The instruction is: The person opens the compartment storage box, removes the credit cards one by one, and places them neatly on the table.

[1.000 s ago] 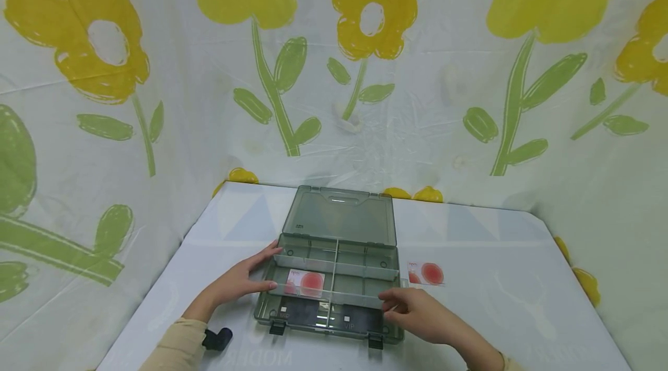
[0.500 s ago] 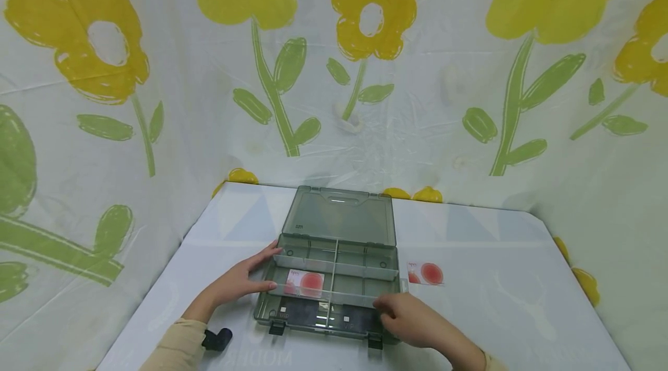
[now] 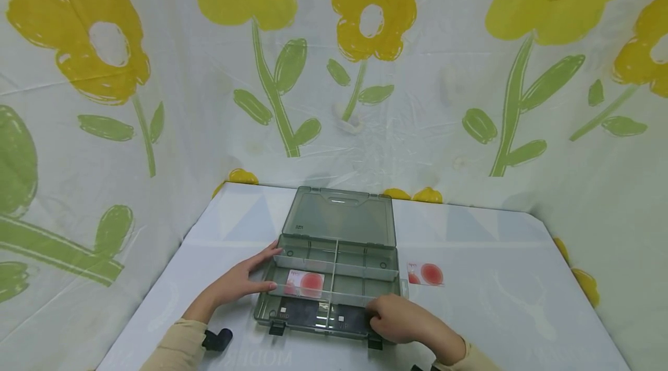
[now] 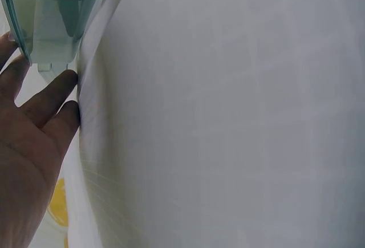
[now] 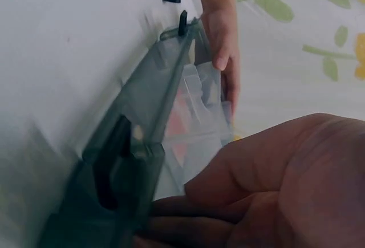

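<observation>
Against left hand [image 3: 235, 279], partly under right hand [image 3: 398, 319], lies the open case [image 3: 352, 285].

One case [image 3: 339, 221] here, with six compartments [image 3: 365, 256] and two black latches [image 3: 276, 328]. I count two reddish cards [image 3: 425, 273] (one in, one out), two black cards [image 3: 300, 311], two hands [image 3: 400, 319] and one tabletop [image 3: 496, 261].
</observation>
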`<state>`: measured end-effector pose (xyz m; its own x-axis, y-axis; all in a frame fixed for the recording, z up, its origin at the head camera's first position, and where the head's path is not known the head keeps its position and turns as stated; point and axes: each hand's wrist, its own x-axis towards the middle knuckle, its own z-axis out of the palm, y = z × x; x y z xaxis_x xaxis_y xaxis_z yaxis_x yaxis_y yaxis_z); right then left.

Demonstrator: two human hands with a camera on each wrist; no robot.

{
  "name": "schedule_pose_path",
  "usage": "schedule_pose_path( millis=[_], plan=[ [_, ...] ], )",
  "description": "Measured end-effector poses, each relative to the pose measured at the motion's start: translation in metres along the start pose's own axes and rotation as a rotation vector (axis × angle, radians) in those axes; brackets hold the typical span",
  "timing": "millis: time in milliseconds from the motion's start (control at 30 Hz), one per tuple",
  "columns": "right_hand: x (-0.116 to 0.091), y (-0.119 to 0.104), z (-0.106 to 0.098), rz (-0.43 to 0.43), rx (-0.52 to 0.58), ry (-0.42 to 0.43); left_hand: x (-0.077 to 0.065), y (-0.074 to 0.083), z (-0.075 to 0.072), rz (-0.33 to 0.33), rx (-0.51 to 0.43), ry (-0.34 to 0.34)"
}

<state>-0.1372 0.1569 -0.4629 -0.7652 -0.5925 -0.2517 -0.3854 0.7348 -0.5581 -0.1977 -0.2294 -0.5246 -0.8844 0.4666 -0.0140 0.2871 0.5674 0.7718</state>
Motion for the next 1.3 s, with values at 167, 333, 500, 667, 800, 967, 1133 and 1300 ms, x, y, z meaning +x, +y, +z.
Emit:
schedule_pose_path(
  millis=[167, 333, 500, 667, 800, 967, 1133, 1300],
  plan=[
    [0.004, 0.004, 0.001, -0.024, 0.053, 0.005, 0.000, 0.000, 0.000, -0.004, -0.002, 0.003],
    [0.000, 0.009, -0.001, -0.007, 0.064, 0.032, 0.000, 0.000, 0.000, -0.003, 0.002, 0.003],
    [-0.005, 0.010, -0.003, 0.006, 0.096, 0.007, -0.001, 0.001, 0.000, -0.001, 0.014, 0.004],
    [-0.004, 0.008, 0.000, 0.011, 0.119, -0.008, 0.000, 0.000, 0.000, 0.005, 0.015, 0.002],
    [-0.003, 0.006, 0.004, 0.039, 0.175, 0.008, 0.000, -0.001, 0.001, 0.002, 0.012, 0.003],
    [-0.005, 0.009, 0.008, 0.100, 0.352, 0.026, 0.000, -0.001, 0.000, 0.000, 0.003, 0.001],
    [-0.007, 0.013, 0.008, 0.155, 0.527, 0.013, 0.001, -0.002, 0.000, 0.006, 0.006, 0.002],
    [-0.010, 0.018, 0.009, 0.165, 0.592, 0.000, 0.002, -0.004, 0.001, -0.006, 0.009, 0.002]
  ],
)
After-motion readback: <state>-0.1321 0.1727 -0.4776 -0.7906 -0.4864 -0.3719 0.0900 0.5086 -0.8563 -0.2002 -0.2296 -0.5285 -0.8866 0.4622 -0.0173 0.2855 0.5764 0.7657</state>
